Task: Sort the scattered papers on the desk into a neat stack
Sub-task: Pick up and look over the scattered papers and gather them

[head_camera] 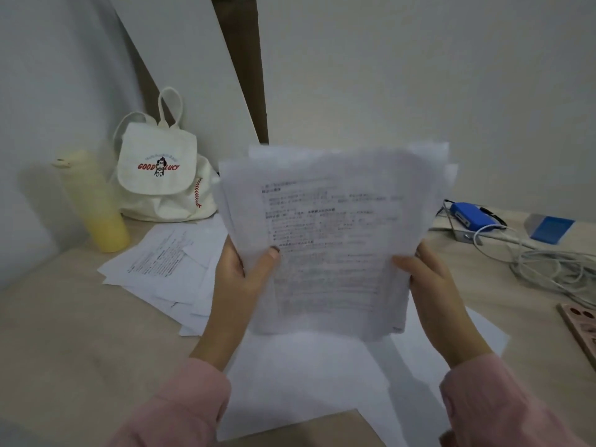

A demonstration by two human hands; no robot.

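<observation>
Pale walls meet in the corner behind a light wooden desk (64, 333), where a cream backpack (161, 175) printed with "GOOD LUCY" is leant against the wall beside a yellow bottle (93, 201) at the far left. A sheaf of printed papers (329, 240) is held upright above the desk, roughly at the middle of the view, its top edges uneven and several corners seen sticking out at the upper right. It is gripped by the left hand (238, 279) at its left edge, thumb pressed on the front and the other fingers hidden behind, and by the right hand (432, 291) at its right edge in the same closed manner; pink sleeves (180, 408) are seen at both wrists. Holding it vertically by both sides is judged to be meant for tapping the lower edge down so that the sheets are squared. Directly beneath it, blank white sheets (306, 382) are spread on the near desk, and a further scatter of printed pages (161, 266) lies to the left, near the bottle. These are yet to be gathered. At the far right, a blue device (471, 214), a blue card (551, 229) and a tangle of white cables (548, 269) are left well apart from the papers.
</observation>
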